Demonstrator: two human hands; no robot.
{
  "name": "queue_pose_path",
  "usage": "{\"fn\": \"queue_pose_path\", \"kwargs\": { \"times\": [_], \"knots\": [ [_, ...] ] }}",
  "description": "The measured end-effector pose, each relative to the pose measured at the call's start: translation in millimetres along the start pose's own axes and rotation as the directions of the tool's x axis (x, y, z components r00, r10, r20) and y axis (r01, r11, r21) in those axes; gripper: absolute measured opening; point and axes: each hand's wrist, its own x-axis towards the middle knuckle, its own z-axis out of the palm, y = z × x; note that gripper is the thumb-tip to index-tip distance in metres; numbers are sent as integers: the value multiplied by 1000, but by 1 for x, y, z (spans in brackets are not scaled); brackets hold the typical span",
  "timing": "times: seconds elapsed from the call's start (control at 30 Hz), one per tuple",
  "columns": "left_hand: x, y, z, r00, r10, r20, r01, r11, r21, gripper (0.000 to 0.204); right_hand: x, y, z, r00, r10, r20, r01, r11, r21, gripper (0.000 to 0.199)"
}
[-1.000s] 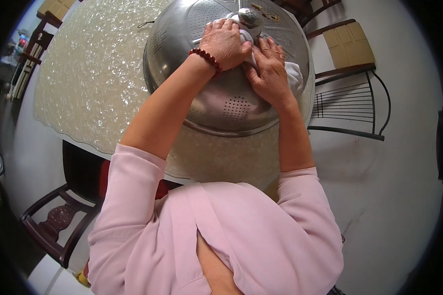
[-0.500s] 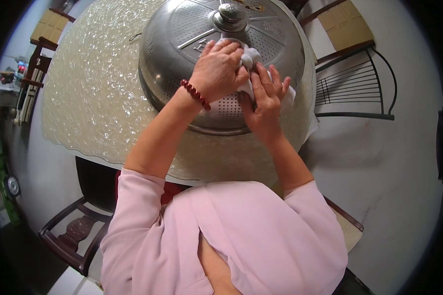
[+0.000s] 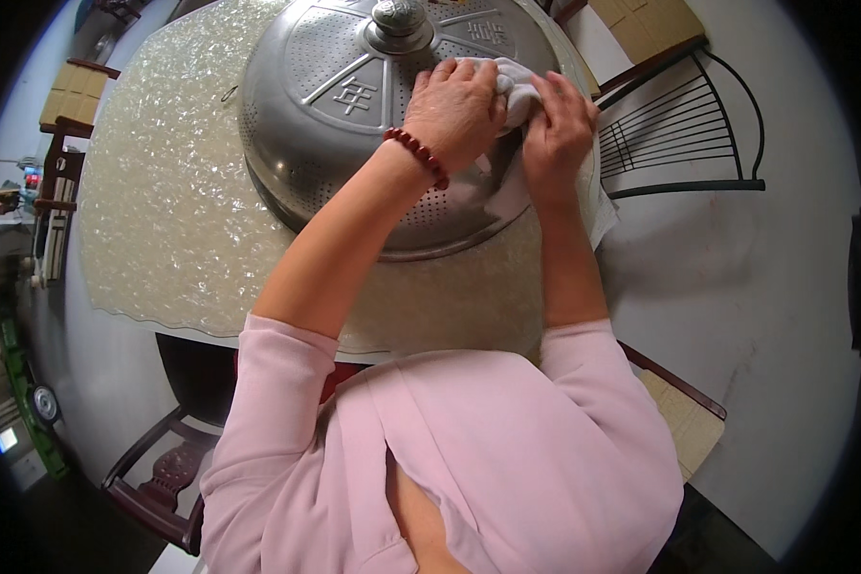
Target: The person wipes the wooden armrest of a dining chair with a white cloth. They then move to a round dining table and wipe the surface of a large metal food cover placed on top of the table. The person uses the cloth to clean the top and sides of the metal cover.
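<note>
I see my left hand (image 3: 457, 107) pressed flat, fingers closed over a crumpled white cloth (image 3: 518, 81) on the large domed perforated metal cover (image 3: 344, 124). My right hand (image 3: 557, 124) grips the cloth's other end, probably to keep it bunched. The cover sits dome-up on the round pale textured table (image 3: 163, 210).

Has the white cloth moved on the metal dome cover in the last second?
Yes. The white cloth under both hands has slid away from the knob and down the metal dome cover toward its rim.
</note>
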Motion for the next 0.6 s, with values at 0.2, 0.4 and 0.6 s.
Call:
{"fn": "queue_pose_path", "kwargs": {
  "times": [0.2,0.4,0.6],
  "knots": [
    [0,-2,3,993,24,113,-27,999,31,44,-16,-1,1,990,-73,121,60,993,102,38],
    [2,2,0,965,240,105,-225,965,-135,32,-41,6,-31,977,-72,203,-15,918,397,45],
    [-4,10,6,973,231,22,-224,959,-170,37,0,27,-14,958,33,284,-160,885,437,40]
  ]
}}
